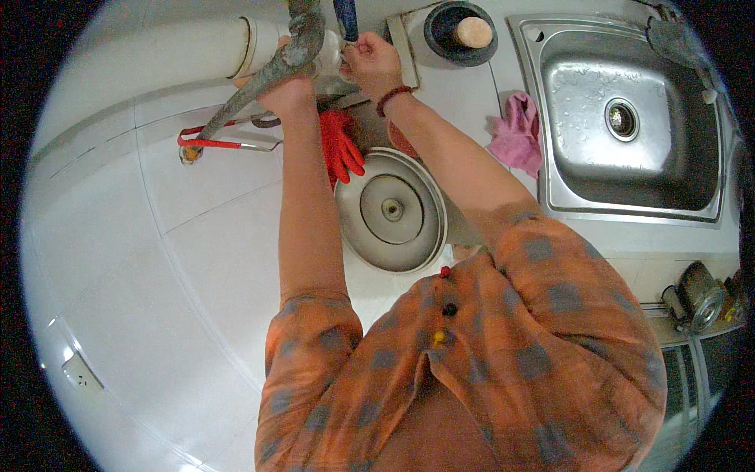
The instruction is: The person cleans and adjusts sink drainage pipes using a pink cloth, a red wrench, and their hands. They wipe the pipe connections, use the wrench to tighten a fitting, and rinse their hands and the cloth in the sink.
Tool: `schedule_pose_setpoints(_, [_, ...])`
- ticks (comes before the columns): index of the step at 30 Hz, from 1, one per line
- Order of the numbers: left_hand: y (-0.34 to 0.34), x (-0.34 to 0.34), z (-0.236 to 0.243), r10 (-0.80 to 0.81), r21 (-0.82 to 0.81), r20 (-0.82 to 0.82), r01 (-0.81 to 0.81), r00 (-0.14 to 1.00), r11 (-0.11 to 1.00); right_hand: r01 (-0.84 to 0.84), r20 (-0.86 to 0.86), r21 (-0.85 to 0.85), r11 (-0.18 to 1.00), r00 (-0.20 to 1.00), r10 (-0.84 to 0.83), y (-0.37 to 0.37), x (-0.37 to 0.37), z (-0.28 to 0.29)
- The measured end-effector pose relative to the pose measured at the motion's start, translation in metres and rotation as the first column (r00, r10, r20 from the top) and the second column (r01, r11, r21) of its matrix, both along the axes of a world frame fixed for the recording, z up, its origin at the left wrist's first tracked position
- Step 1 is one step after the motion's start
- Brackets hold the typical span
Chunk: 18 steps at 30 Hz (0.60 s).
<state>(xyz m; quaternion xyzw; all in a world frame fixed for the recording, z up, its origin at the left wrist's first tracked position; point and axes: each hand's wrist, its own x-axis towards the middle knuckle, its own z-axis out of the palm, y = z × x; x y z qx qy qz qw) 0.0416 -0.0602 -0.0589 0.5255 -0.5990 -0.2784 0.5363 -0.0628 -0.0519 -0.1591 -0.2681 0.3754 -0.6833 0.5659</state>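
Note:
My left hand [289, 88] reaches up behind a grey, worn hose [271, 72]. The hose covers most of its fingers, so their grip does not show. Just to the right, my right hand [373, 63] has its fingers curled in and pinched at the edge of a pale, see-through piece [330, 57]. What exactly sits between the fingertips is too small to make out. A dark blue handle-like thing [345, 17] hangs right above those fingers. The wide white pipe [177, 53] ends near my left hand.
Below my hands are a red glove [338, 148] and a round metal lid [391, 208]. Red-handled tool [208, 143] hangs on the left tiles. On the right, a pink cloth [515, 135] lies beside a steel sink [552, 157]; a dark round vessel [440, 43] with a wooden knob stands behind.

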Motion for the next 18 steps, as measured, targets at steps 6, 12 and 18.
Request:
schedule_pose_setpoints(6, [0.007,-0.014,0.018,0.152,-0.044,0.834,-0.210,0.530,0.977,-0.020,0.002,0.032,0.999,1.000,0.020,-0.002,-0.003,0.002])
schedule_pose_setpoints(12, [0.013,-0.026,0.022,0.227,-0.143,0.917,-0.261,0.327,0.955,0.014,-0.176,0.056,0.998,0.984,-0.004,-0.003,-0.001,0.005])
schedule_pose_setpoints(18, [0.016,-0.030,0.021,0.253,-0.206,0.947,-0.229,0.199,0.951,-0.265,0.175,0.275,0.924,0.959,0.223,-0.009,-0.039,0.030])
